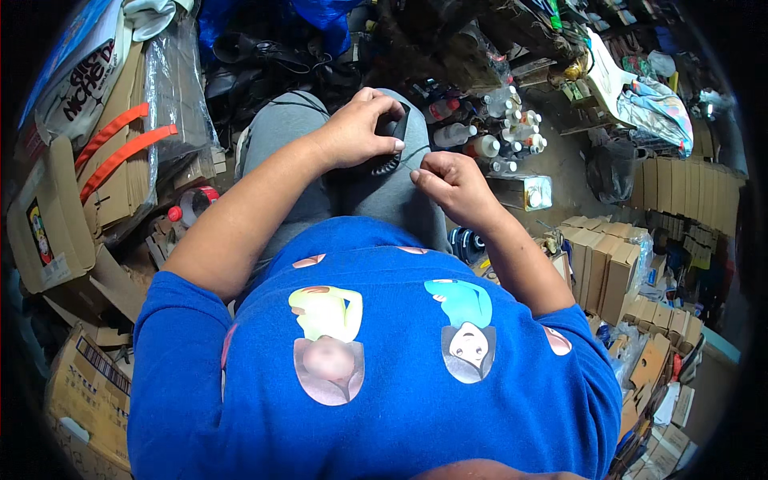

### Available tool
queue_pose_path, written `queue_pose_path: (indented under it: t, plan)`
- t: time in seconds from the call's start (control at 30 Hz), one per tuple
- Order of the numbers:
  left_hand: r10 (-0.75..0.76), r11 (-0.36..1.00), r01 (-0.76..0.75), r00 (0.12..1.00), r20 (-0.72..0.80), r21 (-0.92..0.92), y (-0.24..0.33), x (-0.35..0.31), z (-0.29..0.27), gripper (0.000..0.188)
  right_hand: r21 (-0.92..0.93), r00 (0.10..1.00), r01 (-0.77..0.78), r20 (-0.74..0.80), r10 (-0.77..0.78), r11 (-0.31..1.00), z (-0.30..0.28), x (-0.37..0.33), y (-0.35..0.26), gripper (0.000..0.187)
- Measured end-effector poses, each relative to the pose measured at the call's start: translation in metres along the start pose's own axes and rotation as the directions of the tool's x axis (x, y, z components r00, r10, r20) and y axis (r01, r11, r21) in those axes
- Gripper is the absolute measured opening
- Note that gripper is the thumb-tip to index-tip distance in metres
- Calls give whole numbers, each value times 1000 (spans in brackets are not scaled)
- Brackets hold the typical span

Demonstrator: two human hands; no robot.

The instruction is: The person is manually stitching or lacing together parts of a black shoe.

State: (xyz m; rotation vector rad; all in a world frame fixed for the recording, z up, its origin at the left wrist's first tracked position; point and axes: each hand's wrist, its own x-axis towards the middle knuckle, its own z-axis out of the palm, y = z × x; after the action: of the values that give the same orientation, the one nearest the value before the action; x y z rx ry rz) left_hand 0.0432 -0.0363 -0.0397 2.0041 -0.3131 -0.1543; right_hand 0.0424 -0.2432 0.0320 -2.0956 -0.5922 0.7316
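My left hand (358, 132) is closed round a black object (393, 128) above my lap, thumb on its near side. The object has a flat, smooth upper end and a curved, ridged edge lower down; its exact kind I cannot make out. Just to the right, my right hand (458, 188) is closed in a pinch, thumb against the curled fingers. A fine dark line shows between the two hands, too thin to name. Grey trousers (290, 126) cover my knees beneath both hands.
Several plastic bottles (484, 146) stand to the right of my knees, beside a square metal can (524, 192). Cardboard boxes (604, 264) are stacked at the right. On the left lie an open carton (52, 216), orange straps (124, 164) and a red-capped bottle (192, 206).
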Motion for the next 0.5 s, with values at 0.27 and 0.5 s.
queue_pose_path:
  t: [0.27, 0.5]
  plan:
    - [-99, 995, 103, 980, 173, -15, 0, 17, -29, 30, 13, 984, 93, -154, -90, 996, -27, -12, -16, 13]
    - [-54, 968, 127, 948, 314, -216, 0, 26, -37, 31, -330, 991, 80, -71, -109, 941, -15, 5, -7, 24]
